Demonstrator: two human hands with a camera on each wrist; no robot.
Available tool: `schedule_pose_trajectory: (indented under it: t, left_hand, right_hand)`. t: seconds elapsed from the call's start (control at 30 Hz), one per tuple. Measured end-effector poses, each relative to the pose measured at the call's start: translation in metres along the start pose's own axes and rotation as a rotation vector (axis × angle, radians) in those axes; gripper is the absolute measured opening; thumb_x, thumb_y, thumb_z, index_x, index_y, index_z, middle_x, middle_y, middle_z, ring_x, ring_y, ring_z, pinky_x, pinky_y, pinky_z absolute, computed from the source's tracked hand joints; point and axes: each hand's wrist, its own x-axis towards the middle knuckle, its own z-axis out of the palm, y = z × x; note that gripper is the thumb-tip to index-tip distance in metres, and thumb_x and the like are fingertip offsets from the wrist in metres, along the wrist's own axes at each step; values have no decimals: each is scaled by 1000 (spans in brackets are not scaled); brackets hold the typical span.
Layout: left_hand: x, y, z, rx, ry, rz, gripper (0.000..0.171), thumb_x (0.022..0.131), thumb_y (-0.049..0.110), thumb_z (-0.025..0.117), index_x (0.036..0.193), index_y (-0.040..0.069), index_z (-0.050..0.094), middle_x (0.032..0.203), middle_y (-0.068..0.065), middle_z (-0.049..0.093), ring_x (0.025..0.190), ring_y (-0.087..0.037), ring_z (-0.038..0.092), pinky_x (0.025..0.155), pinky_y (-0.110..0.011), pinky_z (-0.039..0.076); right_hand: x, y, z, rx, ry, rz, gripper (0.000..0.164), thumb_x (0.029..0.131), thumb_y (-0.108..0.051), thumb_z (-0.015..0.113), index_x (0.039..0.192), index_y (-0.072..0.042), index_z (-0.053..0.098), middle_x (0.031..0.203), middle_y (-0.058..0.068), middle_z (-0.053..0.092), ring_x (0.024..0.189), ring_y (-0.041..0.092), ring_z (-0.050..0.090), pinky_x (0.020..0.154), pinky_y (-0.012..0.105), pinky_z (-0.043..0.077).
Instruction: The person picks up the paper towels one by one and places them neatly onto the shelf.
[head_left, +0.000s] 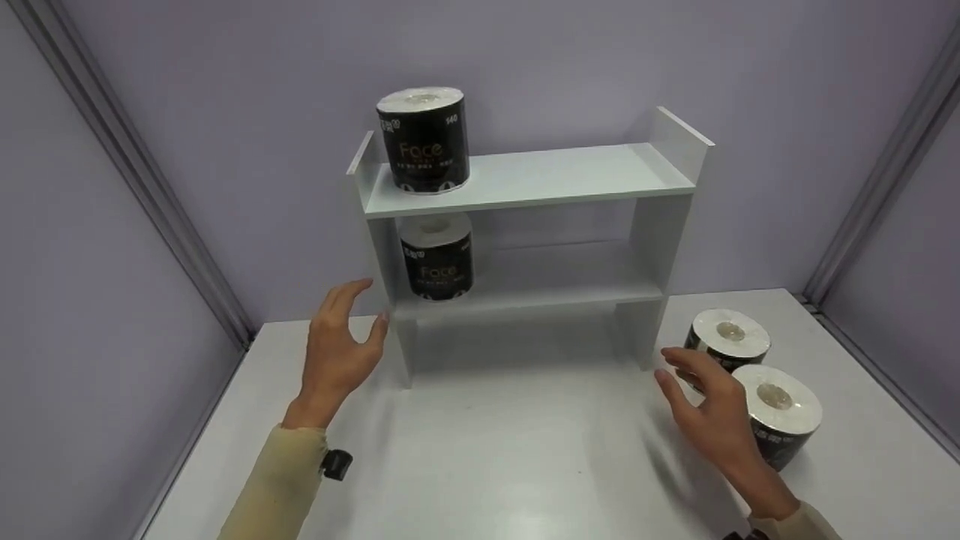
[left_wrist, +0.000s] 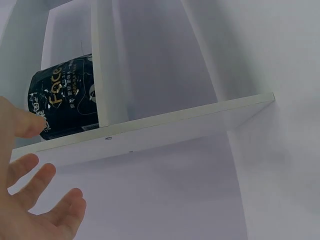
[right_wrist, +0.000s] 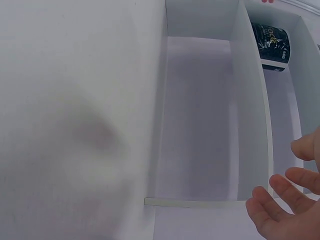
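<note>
A white shelf rack (head_left: 577, 174) stands against the back wall. On the left end of its top board sits an upright toilet roll (head_left: 426, 150) in a black "Face" wrapper. Directly below, a second black-wrapped roll (head_left: 441, 262) stands on the middle board. My left hand (head_left: 337, 349) hovers beside the rack's left side panel, fingers spread and thumb apart, holding nothing. Two more rolls, a rear one (head_left: 739, 334) and a nearer one (head_left: 787, 412), stand on the right of the table. In front of them my right hand (head_left: 712, 412), loosely bent, partly covers both; nothing is in its grasp.
The white tabletop (head_left: 487, 457) runs from the rack toward me. Grey partition walls with metal corner posts (head_left: 142, 180) close in both sides. The rack's raised right end panel (head_left: 681, 146) stands above its top board.
</note>
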Motion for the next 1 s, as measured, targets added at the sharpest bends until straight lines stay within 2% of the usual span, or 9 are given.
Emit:
schedule_pose_trajectory:
  t: [0.33,0.6,1.0]
  left_hand:
    - [-10,-8,11,-25,-9,-18,46,98,9,75,142,0,64,140,-18,65,138,-36,59,118,-52,48]
    - [-15,-15,19,-34,-15,-36,48,98,8,75,143,-1,62,141,-18,64,140,-35,58,122,-51,44]
    - [-25,-20,27,-56,-20,-79,46,99,9,73,143,0,63,141,-19,65,135,-38,60,113,-54,51]
  right_hand:
    - [-4,-6,-5,20,-8,-38,35,88,11,80,121,3,74,116,16,76,114,-7,63,99,6,51]
    - [-8,-10,-9,7,-14,-73,39,87,12,81,124,0,74,118,13,76,115,-4,64,100,7,51]
    - [-14,-17,-16,-10,-22,-77,42,87,11,82,126,-3,75,121,10,76,118,-4,64,101,5,49]
